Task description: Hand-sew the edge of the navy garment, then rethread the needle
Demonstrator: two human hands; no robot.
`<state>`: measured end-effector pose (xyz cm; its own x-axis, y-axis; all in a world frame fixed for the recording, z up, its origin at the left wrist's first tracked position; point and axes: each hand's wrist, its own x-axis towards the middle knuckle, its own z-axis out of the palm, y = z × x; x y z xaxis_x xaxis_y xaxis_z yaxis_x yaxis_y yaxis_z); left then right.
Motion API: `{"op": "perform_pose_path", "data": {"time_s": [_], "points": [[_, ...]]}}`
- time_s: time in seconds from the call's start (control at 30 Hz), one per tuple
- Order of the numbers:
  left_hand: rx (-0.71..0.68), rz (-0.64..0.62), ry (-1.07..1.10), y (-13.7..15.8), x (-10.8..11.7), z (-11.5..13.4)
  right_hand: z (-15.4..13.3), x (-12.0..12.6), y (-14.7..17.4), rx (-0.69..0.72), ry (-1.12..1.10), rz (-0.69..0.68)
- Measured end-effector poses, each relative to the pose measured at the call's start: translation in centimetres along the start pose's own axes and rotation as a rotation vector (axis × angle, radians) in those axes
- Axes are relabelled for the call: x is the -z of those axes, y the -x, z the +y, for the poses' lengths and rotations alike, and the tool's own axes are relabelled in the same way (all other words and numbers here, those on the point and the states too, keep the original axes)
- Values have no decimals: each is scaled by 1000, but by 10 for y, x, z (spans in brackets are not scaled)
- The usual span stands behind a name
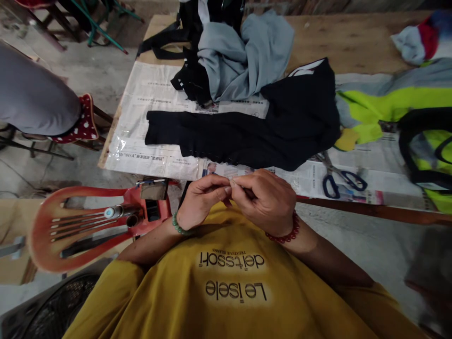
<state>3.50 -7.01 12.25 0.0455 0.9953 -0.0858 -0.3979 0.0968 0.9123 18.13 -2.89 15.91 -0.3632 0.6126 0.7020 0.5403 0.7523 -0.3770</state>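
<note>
Close in front of my chest, my left hand (206,195) and my right hand (266,197) meet at the fingertips. Each is closed in a pinch, and whatever lies between the fingers is too small to make out. Just beyond them a dark navy cloth piece (226,134), long and narrow on the left and wider on the right, lies flat on the newspaper-covered table (130,113). Scissors with dark blue handles (341,181) rest to the right of my right hand, blades partly against the dark cloth.
A grey cloth heap (247,56) and black fabric (194,77) lie at the back. Neon yellow and grey cloth (388,103) and a black looped object (409,150) are at right. A red plastic chair (88,195) stands at left; another person's leg (38,94) is beyond it.
</note>
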Motion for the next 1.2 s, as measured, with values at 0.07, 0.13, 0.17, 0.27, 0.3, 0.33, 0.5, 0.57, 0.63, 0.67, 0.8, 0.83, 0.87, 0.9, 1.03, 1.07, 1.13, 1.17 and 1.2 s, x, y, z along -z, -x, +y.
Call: {"op": "perform_pose_path", "data": {"time_s": [0.07, 0.13, 0.17, 0.27, 0.3, 0.33, 0.5, 0.57, 0.63, 0.67, 0.8, 0.83, 0.87, 0.9, 1.03, 1.07, 1.13, 1.17, 1.2], "points": [[-7, 1, -8, 0, 0, 0, 0, 0, 0, 4, 1, 4], [-9, 6, -19, 0, 0, 0, 0, 0, 0, -1, 8, -6], [-11, 8, -23, 0, -1, 1, 0, 1, -1, -4, 11, -13], [-12, 20, -30, 1, -1, 1, -1, 2, -1, -6, 8, -23], [-11, 26, -30, 1, -2, 1, -1, 2, -1, -6, 6, -22], [-10, 29, -26, 1, -2, 1, -1, 2, -1, -8, 4, -20], [9, 27, 11, 0, -1, 0, 0, 2, 1, -33, 12, -26], [29, 27, 20, 0, -1, 0, 1, 1, 2, -37, 10, -26], [41, 26, 34, 0, -1, 0, 1, 1, 2, -35, 10, -26], [44, 27, 41, 0, -1, 0, 1, 1, 2, -34, 12, -27], [41, 27, 50, 0, 0, -1, 1, 1, 2, -24, 19, -37], [40, 27, 49, 0, 0, -1, 1, 0, 2, -21, 18, -37], [40, 28, 47, 0, 0, -1, 1, 0, 1, -20, 17, -37], [42, 30, 44, 0, 0, -1, 0, 0, 1, -20, 17, -37], [50, 42, 24, 0, 1, -2, 0, 1, 1, -30, 16, -48], [50, 43, 19, 0, 1, -2, 0, 1, 1, -31, 15, -49], [49, 45, 14, 0, 1, -3, 0, 1, 1, -30, 16, -48], [48, 45, 13, 0, 1, -3, 0, 1, 1, -29, 17, -49], [46, 45, 13, 0, 1, -3, 0, 1, 1, -27, 18, -49]]}}
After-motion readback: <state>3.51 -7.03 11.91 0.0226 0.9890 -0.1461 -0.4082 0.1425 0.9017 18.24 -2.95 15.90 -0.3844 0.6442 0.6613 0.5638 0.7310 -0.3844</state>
